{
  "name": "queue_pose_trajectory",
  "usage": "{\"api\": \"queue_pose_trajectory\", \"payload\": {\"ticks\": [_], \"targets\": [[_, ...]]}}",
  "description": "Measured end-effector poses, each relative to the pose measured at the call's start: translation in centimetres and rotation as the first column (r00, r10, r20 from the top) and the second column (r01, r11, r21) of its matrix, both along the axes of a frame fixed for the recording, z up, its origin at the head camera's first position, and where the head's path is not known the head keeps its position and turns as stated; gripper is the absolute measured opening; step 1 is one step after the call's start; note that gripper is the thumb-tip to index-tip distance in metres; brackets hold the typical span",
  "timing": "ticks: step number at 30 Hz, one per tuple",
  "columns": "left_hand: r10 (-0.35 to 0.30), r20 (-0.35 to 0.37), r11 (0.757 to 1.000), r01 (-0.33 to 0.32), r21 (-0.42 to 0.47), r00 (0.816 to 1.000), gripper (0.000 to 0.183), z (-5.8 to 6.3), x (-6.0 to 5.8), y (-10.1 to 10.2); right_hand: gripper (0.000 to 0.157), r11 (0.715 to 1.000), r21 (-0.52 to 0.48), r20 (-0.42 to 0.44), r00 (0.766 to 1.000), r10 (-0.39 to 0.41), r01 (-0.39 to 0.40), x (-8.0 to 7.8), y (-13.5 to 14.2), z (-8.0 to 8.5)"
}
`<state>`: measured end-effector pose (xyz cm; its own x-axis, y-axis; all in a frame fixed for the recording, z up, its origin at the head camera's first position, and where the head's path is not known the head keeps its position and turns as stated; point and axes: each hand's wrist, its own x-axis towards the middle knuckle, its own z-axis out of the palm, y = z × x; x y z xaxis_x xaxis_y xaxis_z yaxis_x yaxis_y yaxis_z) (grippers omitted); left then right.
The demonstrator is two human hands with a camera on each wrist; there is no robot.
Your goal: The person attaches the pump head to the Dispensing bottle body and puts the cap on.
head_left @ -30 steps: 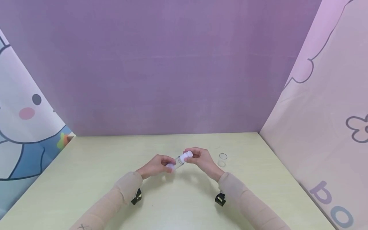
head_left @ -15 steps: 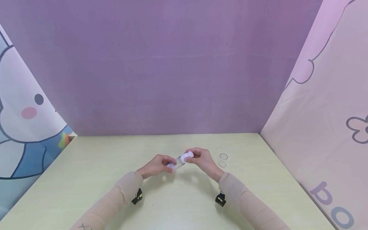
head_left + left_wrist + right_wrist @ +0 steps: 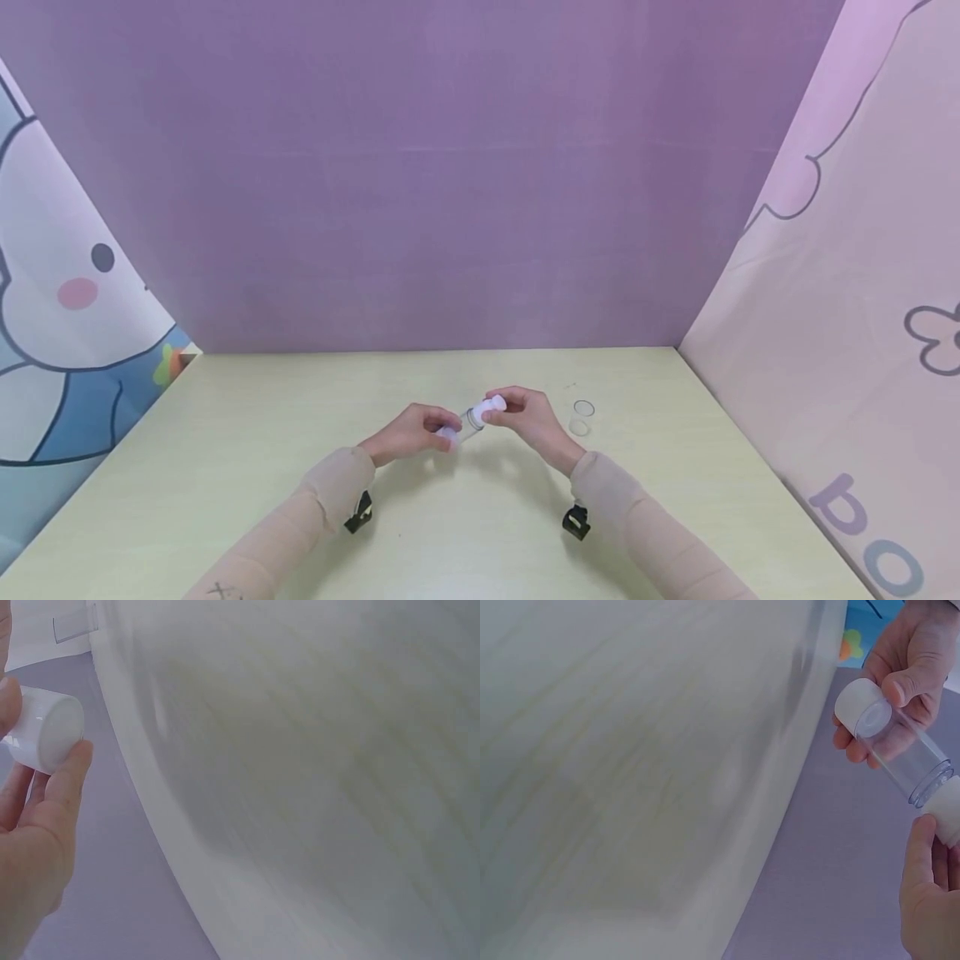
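I am holding one bottle [image 3: 470, 423] in my two hands, tilted above the table [image 3: 450, 542]. Counting its parts, I am seeing three: one clear tube [image 3: 904, 761], one white base [image 3: 859, 705] at its left end and one white top [image 3: 946, 810] at its right. The fingers of my left hand [image 3: 411, 432] are grasping the white base; those of my right hand [image 3: 531, 421] are pinching the white top. One clear cup-like piece [image 3: 581, 418] is resting on the table beside my right hand, its see-through wall being hard to make out. I am wearing two pale sleeves [image 3: 288, 525], the left one bearing a dark mark [image 3: 223, 592], with two black mounts [image 3: 357, 518] jutting out below.

The surface is running pale yellow-green, with soft shadows falling across it. Behind it one purple backdrop [image 3: 450, 183] is rising. Two printed panels are flanking it: the left is showing one cartoon figure [image 3: 45, 217] with one pink cheek [image 3: 77, 293], the right one flower [image 3: 930, 342] and two letters [image 3: 870, 568].
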<state>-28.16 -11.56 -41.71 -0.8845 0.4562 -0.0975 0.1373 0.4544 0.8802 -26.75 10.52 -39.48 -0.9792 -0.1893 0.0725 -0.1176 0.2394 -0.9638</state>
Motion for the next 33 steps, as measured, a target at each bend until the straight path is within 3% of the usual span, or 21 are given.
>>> {"api": "queue_pose_trajectory", "payload": {"ticks": [15,24,33], "targets": [[0.003,0.010,1.000,-0.003,0.011,1.000,0.032,0.06,0.07,-0.24,0.036,0.999,-0.011,0.006,0.999,0.036,-0.036,0.09,0.04,0.17],[0.004,0.011,1.000,-0.004,0.022,1.000,0.033,0.06,-0.02,-0.42,0.043,0.985,-0.039,0.031,0.985,0.171,-0.169,0.25,0.76,0.73],[0.000,0.002,1.000,0.000,0.016,1.000,0.031,0.02,-0.17,-0.42,0.043,0.973,-0.078,0.041,0.975,0.220,-0.216,0.11,0.75,0.86]]}}
